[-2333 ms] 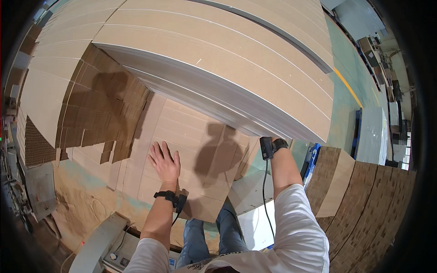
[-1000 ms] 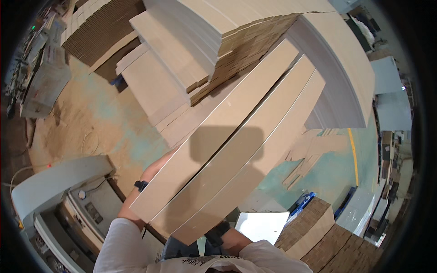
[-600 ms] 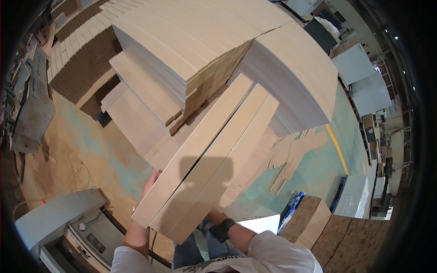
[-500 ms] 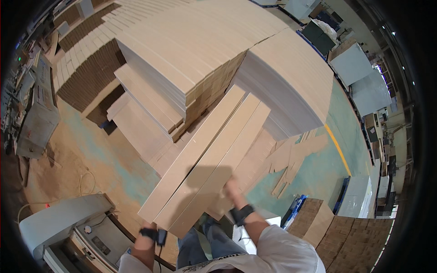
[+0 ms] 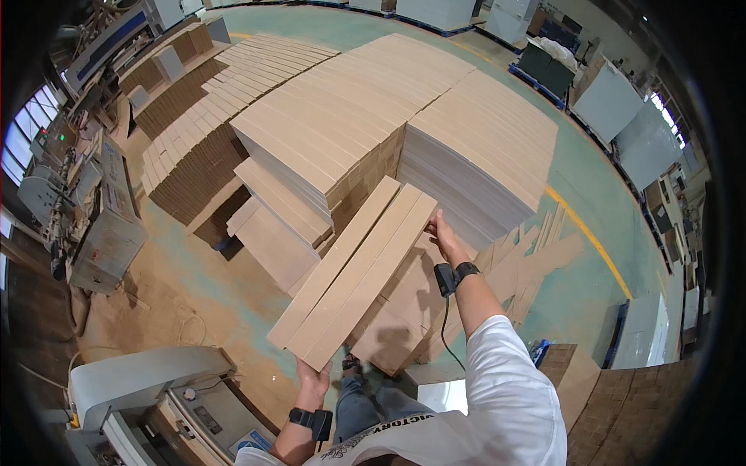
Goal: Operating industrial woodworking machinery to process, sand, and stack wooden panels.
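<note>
A bundle of long, flat tan boards (image 5: 353,272) lies slanted in front of me, side by side with a dark gap between two of them. My left hand (image 5: 312,377) is closed on the near end from below, its fingers partly hidden under the boards. At the far right edge my right hand (image 5: 445,235) grips the side, with the fingertips curled against the board. Beneath the bundle is a low layer of similar boards (image 5: 404,330). Just beyond stands a tall stack of boards (image 5: 334,147), stepped lower at its near side.
To the right, loose board strips (image 5: 536,260) lie scattered on the green floor by a yellow line (image 5: 590,233). A grey-white machine (image 5: 148,380) stands at the lower left, a workbench machine (image 5: 105,217) farther left. A second block of stacked boards (image 5: 474,171) rises at the right.
My right hand has moved forward along the boards to grip their far right edge. My left hand now shows at the near end. The view has shifted, taking in more of the background.
</note>
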### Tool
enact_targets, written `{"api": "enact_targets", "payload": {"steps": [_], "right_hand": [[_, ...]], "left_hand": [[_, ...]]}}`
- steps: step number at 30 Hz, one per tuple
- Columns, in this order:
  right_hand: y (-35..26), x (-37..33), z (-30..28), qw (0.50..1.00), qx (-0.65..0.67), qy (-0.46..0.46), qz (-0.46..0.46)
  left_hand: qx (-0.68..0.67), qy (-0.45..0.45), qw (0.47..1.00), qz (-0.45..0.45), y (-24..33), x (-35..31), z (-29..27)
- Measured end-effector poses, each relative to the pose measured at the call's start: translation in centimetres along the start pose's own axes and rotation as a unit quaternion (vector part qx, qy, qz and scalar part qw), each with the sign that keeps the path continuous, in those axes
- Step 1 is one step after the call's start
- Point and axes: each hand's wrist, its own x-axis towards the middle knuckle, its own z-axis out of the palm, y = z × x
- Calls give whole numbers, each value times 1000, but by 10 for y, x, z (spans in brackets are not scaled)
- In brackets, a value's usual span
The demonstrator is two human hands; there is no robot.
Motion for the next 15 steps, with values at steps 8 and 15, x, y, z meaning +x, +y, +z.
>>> {"api": "enact_targets", "payload": {"steps": [8, 15], "right_hand": [[-1, -5, 0, 999, -33, 30, -1], [14, -31, 8, 999, -12, -27, 19]], "left_hand": [[-40, -2, 997, 58, -23, 18, -4], [2, 16, 998, 61, -28, 13, -40]]}}
